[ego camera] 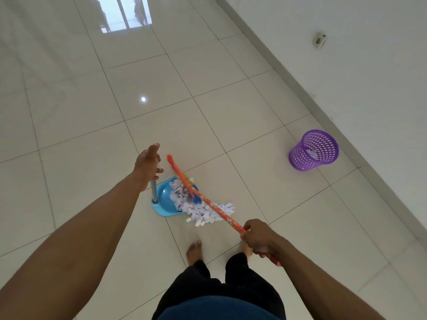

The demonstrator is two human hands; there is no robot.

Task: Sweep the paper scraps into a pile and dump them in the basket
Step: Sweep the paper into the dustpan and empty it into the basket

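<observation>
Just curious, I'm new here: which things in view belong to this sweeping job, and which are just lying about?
In the job: paper scraps, blue dustpan, broom, purple basket, left hand, right hand.
Just there: wall socket, window reflection on the tiles.

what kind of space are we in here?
Probably an indoor room, likely in a home: glossy white tiled floor, plain white wall with a socket low down, and a window reflection on the tiles. A small purple basket stands near the wall.
</observation>
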